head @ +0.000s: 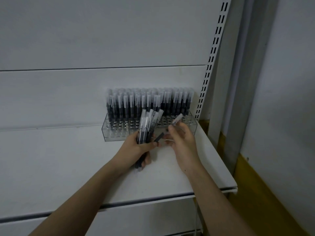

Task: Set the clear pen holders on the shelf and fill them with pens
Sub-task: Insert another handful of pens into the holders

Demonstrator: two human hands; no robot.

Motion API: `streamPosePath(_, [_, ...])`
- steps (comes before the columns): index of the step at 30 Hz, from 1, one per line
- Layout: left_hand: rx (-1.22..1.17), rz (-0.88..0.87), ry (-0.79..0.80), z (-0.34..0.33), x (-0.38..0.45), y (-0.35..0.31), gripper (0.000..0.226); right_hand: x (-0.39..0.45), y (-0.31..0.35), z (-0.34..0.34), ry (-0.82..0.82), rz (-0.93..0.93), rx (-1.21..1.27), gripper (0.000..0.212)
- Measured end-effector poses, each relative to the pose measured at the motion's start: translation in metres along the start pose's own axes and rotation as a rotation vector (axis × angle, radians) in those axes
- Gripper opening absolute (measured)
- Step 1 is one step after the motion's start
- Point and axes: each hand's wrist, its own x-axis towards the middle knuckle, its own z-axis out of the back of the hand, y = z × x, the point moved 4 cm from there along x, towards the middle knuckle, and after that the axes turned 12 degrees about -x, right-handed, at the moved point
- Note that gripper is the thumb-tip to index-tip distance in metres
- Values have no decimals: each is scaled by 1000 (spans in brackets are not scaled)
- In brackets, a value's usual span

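Pens going into the clear holders at the back of a white shelf.

From the left, we note the white shelf running wide and bare toward us. Our left hand grips a bundle of pens, fingers curled round the barrels, caps fanning upward in front of the holders. Behind it, the clear pen holders sit against the back panel, their rear rows packed with upright capped pens, the front holes mostly open. Just right of the bundle, our right hand pinches a single pen, tilted, cap end raised over the holders' right part. Farther right stands a slotted upright, then a grey wall with yellow trim.
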Motion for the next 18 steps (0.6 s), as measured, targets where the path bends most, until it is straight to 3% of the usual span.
streamPosePath(8, [-2, -37, -33, 1, 0, -1, 9, -3, 8, 3, -52, 86, -22, 22])
streamPosePath(13, [-51, -82, -179, 9, 5, 2, 16, 12, 42, 14, -109, 158, -48, 21])
streamPosePath(18, [-77, -115, -220, 14, 8, 5, 14, 35, 88, 10, -94, 345, -322, 18])
